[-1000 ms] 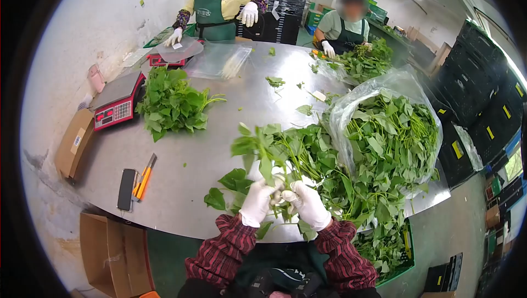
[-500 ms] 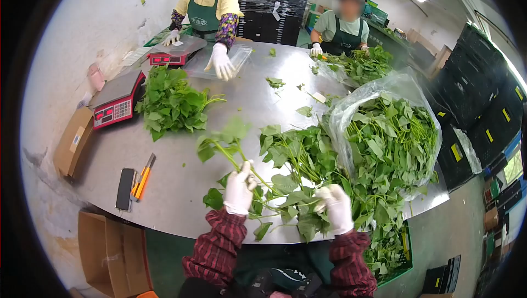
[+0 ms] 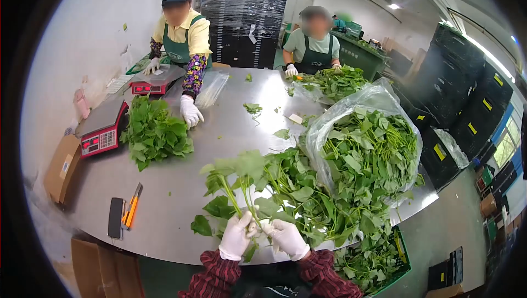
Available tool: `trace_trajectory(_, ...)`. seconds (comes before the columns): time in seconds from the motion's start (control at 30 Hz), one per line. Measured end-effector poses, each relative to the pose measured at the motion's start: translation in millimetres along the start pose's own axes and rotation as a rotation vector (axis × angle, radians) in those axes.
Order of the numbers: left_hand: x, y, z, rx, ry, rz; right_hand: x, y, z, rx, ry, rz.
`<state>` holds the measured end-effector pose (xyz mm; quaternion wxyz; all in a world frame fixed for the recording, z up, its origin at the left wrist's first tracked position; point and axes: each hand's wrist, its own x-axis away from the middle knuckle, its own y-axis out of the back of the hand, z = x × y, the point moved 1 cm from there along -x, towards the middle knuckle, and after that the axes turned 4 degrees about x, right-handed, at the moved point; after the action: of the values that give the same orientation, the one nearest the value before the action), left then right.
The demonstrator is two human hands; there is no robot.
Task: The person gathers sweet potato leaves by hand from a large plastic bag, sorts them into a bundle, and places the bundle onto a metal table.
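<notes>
My left hand (image 3: 236, 236), in a white glove, is closed around a few leafy green stems (image 3: 231, 192) whose leaves point away from me. Beside it, almost touching, my gloved right hand (image 3: 286, 239) is closed with its fingertips pinched on the lower part of a leafy stem. Both hands are over the near edge of the metal table (image 3: 181, 218). Just beyond and to the right spreads a loose pile of leafy greens (image 3: 307, 188). It spills from an open clear plastic bag (image 3: 318, 147) full of the same greens.
At left are a leafy bunch (image 3: 156, 133), a red scale (image 3: 101, 140), a phone (image 3: 115, 217) and an orange-handled knife (image 3: 131, 210). Two co-workers stand across the table; a co-worker's gloved hand (image 3: 191, 112) is beside the bunch. A green crate (image 3: 403, 254) holds greens below right.
My right hand has moved left, up against my left hand with its stems. A co-worker's hand has come down beside the leafy bunch. The head view has shifted slightly.
</notes>
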<state>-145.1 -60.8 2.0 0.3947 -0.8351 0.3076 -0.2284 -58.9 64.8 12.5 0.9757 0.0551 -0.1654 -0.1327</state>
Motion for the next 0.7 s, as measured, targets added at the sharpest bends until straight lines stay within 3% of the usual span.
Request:
trace_trajectory(0.13,6.7,7.3,11.6,-0.162,0.046,-0.015,1.5,-8.9,-7.3,0.160,0.120,-0.151)
trace_trajectory(0.17,7.1,7.8,15.6,-0.181,-0.071,-0.014,2.3,-7.8,-6.7,0.161,0.117,-0.156)
trace_trajectory(0.23,7.4,4.9,19.6,-0.289,-0.272,-0.024,4.0,-3.6,-5.3,-0.169,0.025,-0.325)
trace_trajectory(0.27,7.5,4.2,20.1,-0.286,-0.272,-0.025,-0.5,-0.1,-10.4,-0.166,0.023,-0.325)
trace_trajectory(0.33,7.8,3.3,17.8,-0.110,-0.409,-0.035,-9.7,14.5,-19.9,-0.003,0.169,-0.613)
trace_trajectory(0.4,10.1,7.7,-7.1,-0.082,-0.475,-0.013,-7.6,47.5,-13.1,-0.102,-0.079,-0.524)
trace_trajectory(0.47,17.0,14.4,-28.3,-0.072,-0.401,-0.065,-15.0,79.1,-23.7,0.441,-0.172,-0.460)
trace_trajectory(0.5,19.8,13.7,-32.7,-0.081,-0.406,-0.143,-18.9,85.3,-24.3,0.962,-0.091,-0.585)
trace_trajectory(0.6,20.8,27.9,-32.2,-0.023,-0.393,-0.119,-40.0,92.5,-35.9,1.039,-0.068,-0.601)
trace_trajectory(0.67,20.2,27.4,-26.3,0.027,-0.407,-0.137,-63.3,87.6,-53.9,0.874,0.076,-0.606)
trace_trajectory(0.7,21.6,26.8,-24.2,0.072,-0.395,-0.083,-68.4,79.9,-48.7,0.961,0.173,-0.586)
